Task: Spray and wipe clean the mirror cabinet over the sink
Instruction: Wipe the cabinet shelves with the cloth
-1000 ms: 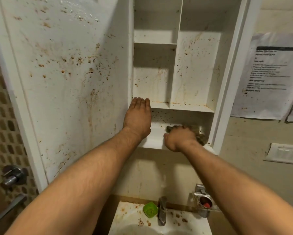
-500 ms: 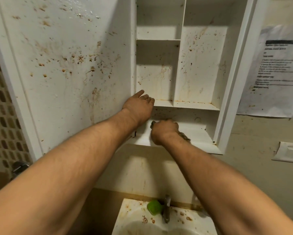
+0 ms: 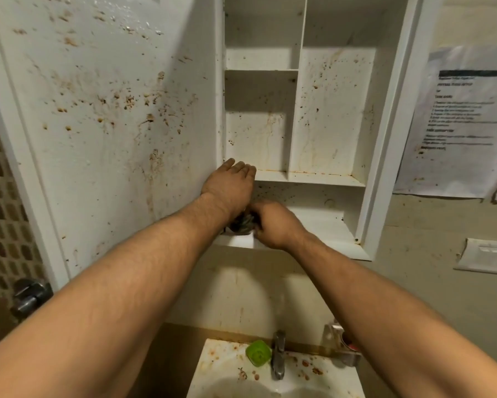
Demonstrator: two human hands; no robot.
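Observation:
The white cabinet [image 3: 382,156] hangs open over the sink, its shelves and back wall speckled with brown stains. Its door [image 3: 103,133] swings out to the left, and the inner face is heavily spattered. My left hand [image 3: 230,188] rests flat, fingers together, on the left end of the lower shelf by the hinge side. My right hand [image 3: 273,225] is shut on a dark crumpled cloth [image 3: 243,224], pressing it at the left end of the bottom compartment, just under my left wrist. Most of the cloth is hidden by both hands.
Below is a stained white sink [image 3: 221,369] with a metal tap [image 3: 279,354] and a green soap piece [image 3: 258,353]. A metal holder [image 3: 342,343] stands right of the tap. Printed paper [image 3: 460,119] and a white switch plate [image 3: 491,257] are on the right wall; a door latch [image 3: 30,297] sits at left.
My right hand has slid the cloth leftward along the bottom compartment, from its right side to the left end under my left wrist. My left hand stayed on the shelf edge.

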